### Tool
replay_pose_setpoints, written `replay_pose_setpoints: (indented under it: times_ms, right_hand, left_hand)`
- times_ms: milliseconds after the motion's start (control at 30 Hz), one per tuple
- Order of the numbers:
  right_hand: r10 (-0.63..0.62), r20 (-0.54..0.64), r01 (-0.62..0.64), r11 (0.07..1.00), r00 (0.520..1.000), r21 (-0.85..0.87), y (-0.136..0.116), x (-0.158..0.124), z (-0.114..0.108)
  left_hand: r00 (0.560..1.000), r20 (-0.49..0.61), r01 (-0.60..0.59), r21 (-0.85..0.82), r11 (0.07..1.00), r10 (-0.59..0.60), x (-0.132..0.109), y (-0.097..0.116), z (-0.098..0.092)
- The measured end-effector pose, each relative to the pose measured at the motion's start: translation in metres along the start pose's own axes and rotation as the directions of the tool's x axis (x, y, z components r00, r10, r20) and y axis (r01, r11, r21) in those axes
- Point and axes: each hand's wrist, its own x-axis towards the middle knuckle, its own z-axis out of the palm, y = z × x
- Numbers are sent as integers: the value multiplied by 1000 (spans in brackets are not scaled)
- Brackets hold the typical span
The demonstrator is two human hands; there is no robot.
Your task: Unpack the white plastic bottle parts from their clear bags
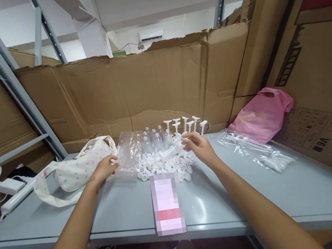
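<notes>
Left hand (105, 167) pinches edge of clear plastic bag (128, 151); right hand (199, 146), fingers loosely spread, touches white plastic caps (163, 167) beside small clear bottles (156, 140).

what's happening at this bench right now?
A person sits at a grey metal table walled in by brown cardboard. The left hand rests on a crinkled clear plastic bag beside a white patterned fabric pouch. The right hand reaches into a heap of small white plastic parts, fingers near a clear ribbed plastic bottle lying on its side. More small clear bottles stand behind.
</notes>
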Motion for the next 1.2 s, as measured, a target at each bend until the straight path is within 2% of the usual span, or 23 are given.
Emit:
replay_pose_setpoints:
  times_ms: [67,133,200,233,267,333,400,467,567,667,767,833,900,967,1000,1033,1100,1200]
  right_hand:
    - [-28,10,29,997,1000,-74,3,0,1]
    - [-75,33,79,986,997,-149,5,-1,3]
    - [-121,61,132,967,991,-219,7,-1,3]
    - [-138,72,151,957,988,-248,8,-1,4]
    - [-149,79,166,947,986,-275,9,0,4]
    - [-172,95,194,925,980,-326,11,0,3]
    - [-196,111,223,901,974,-373,13,0,3]
    - [-217,130,251,878,968,-408,15,0,3]
    - [-243,155,287,844,958,-453,16,-1,3]
    - [-288,191,345,775,938,-529,18,-2,3]
    - [-355,279,450,662,892,-599,21,-3,4]
    - [-394,333,513,584,857,-629,22,-3,5]
    - [-420,363,549,523,832,-652,22,-4,6]
    - [-426,380,564,499,821,-658,20,-5,7]
    - [-424,382,564,500,821,-657,18,-6,8]
    - [-421,380,560,501,824,-659,16,-6,8]
    - [-416,364,543,493,833,-679,12,-8,8]
    - [-421,340,521,460,841,-719,7,-9,8]
  left_hand:
    - [999,-44,13,272,962,-1,-3,2,-1]
    - [988,-136,12,524,852,70,-8,9,2]
    - [941,-225,-47,651,757,252,-15,22,12]
    - [911,-221,-123,660,741,348,-19,29,19]
    - [886,-179,-231,629,743,427,-22,36,28]
    - [839,-55,-462,455,762,542,-26,50,49]
    - [792,20,-593,260,762,610,-27,61,72]
    - [790,63,-605,238,760,610,-25,70,91]
    - [839,166,-539,382,751,517,-17,76,108]
    - [872,214,-489,421,764,440,-10,78,111]
    - [859,158,-511,343,789,487,-10,81,108]
    - [811,94,-577,297,761,578,-13,85,104]
    - [728,48,-670,263,695,684,-19,91,99]
    - [638,24,-754,226,617,770,-25,97,96]
    - [607,10,-779,206,592,795,-27,99,95]
    - [594,-9,-790,183,585,805,-29,102,94]
    - [622,-59,-771,129,624,781,-31,107,95]
    - [714,-84,-695,35,718,695,-29,112,98]
